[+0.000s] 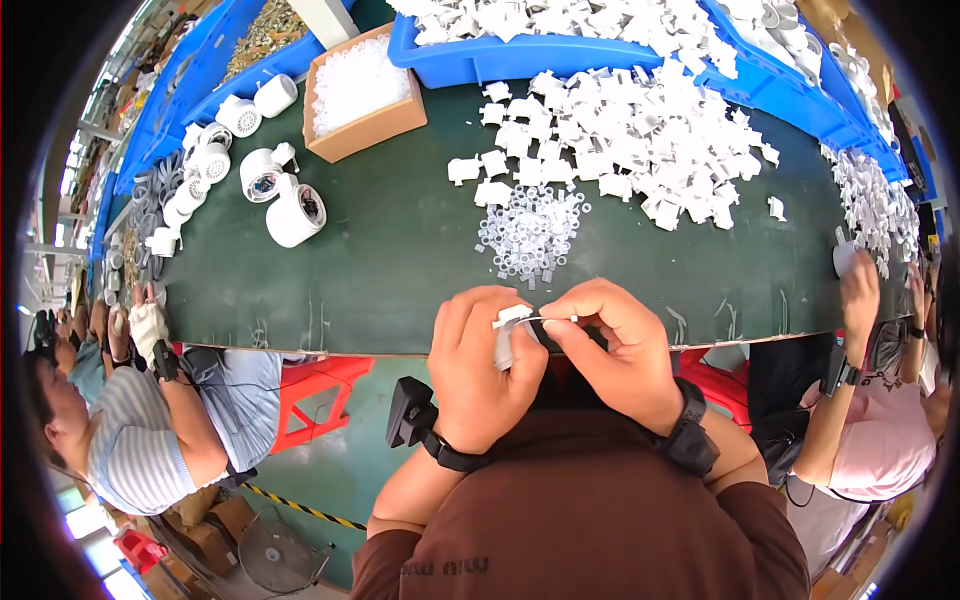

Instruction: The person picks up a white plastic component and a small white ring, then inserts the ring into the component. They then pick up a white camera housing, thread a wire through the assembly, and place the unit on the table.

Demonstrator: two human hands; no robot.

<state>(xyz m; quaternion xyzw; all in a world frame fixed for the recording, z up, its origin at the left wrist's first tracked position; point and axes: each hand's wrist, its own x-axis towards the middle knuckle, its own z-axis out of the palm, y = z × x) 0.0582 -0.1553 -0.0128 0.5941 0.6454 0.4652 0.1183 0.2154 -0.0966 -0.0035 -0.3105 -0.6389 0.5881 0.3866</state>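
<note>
- In the lower centre of the frame, a small white plastic piece (513,316) is gripped by the left hand (485,360), whose fingers are curled closely around it.
- Just to the right, a thin pale strip (548,319) is pinched between the thumb and forefinger of the right hand (620,345); the white piece is met by the strip's left end, though whether the two are joined cannot be told.
- Both things are held near the front edge of the green tabletop (390,260).
- Above the hands, a heap of small translucent rings (530,235) is spread on the table, bordered at its top by a large pile of white plastic parts (640,140).
- Along the top, more white parts are contained in a blue bin (480,66).
- At upper left, a cardboard box (372,136) is filled with translucent pieces; white cylindrical housings (295,218) are placed below it.
- At far left, a white glove is worn by a co-worker (150,440).
</note>
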